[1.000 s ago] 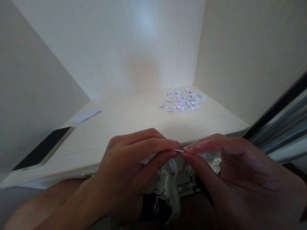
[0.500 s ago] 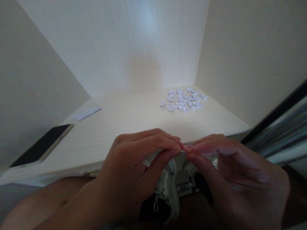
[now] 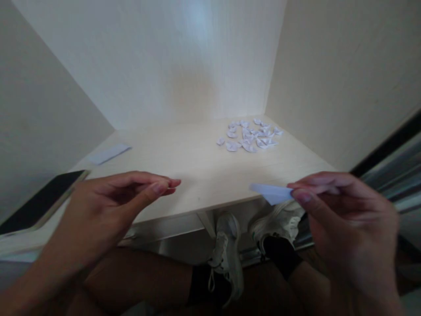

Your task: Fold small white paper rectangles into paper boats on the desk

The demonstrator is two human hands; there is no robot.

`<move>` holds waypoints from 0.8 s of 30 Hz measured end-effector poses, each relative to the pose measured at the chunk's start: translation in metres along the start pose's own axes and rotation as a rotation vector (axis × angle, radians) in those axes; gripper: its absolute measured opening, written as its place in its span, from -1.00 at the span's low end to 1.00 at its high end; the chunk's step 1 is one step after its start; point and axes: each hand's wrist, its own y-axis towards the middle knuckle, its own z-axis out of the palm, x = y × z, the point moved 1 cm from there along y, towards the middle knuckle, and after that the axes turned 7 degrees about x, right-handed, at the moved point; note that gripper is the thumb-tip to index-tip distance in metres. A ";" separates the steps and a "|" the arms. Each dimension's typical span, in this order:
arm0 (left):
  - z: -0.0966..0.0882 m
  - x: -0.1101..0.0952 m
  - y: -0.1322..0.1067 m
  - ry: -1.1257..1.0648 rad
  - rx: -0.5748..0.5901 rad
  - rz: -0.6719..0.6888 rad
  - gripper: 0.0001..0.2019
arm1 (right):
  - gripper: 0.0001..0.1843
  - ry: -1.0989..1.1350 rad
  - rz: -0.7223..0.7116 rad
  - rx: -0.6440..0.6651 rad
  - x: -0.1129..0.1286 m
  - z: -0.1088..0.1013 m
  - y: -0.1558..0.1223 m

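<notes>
My right hand (image 3: 338, 210) pinches a small folded piece of white paper (image 3: 272, 193) at one end, between thumb and fingers. The paper sticks out to the left, just over the front edge of the white desk (image 3: 184, 169), and comes to a point at its lower side. My left hand (image 3: 121, 202) is held apart on the other side, its thumb against the fingertips with nothing seen in them. Several small folded paper boats (image 3: 250, 138) lie grouped on the desk at the back right.
A strip of white paper (image 3: 110, 153) lies at the desk's left side. Nearer me, a dark-screened tablet or phone (image 3: 42, 202) is partly behind my left wrist. Pale walls close in the desk at back and sides. Below are my legs and white shoes (image 3: 228, 245).
My hands were together, pinching the paper between them. Now they are well apart: the left has let go and moved left, while the right has moved right with the folded paper.
</notes>
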 end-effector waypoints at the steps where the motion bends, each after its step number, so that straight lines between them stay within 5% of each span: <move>1: 0.003 0.000 -0.002 -0.023 0.032 -0.031 -0.87 | -0.79 0.057 0.041 0.038 -0.008 0.006 0.000; 6: 0.039 -0.015 -0.013 -0.264 0.306 -0.043 -0.74 | -0.83 0.086 0.206 0.145 -0.033 0.051 -0.011; 11: 0.044 -0.015 -0.018 -0.236 0.344 0.007 -0.81 | -0.86 0.077 0.245 0.201 -0.030 0.075 -0.022; 14: 0.028 -0.008 -0.024 -0.233 0.321 0.023 -0.78 | -0.84 0.029 0.278 0.217 -0.033 0.063 -0.020; 19: 0.006 0.005 -0.040 -0.199 0.283 0.023 -0.78 | -0.73 0.011 0.208 -0.069 -0.030 0.023 -0.020; 24: 0.012 0.008 -0.073 -0.123 0.563 0.033 -0.72 | -0.81 -0.225 0.351 0.348 -0.001 0.049 -0.074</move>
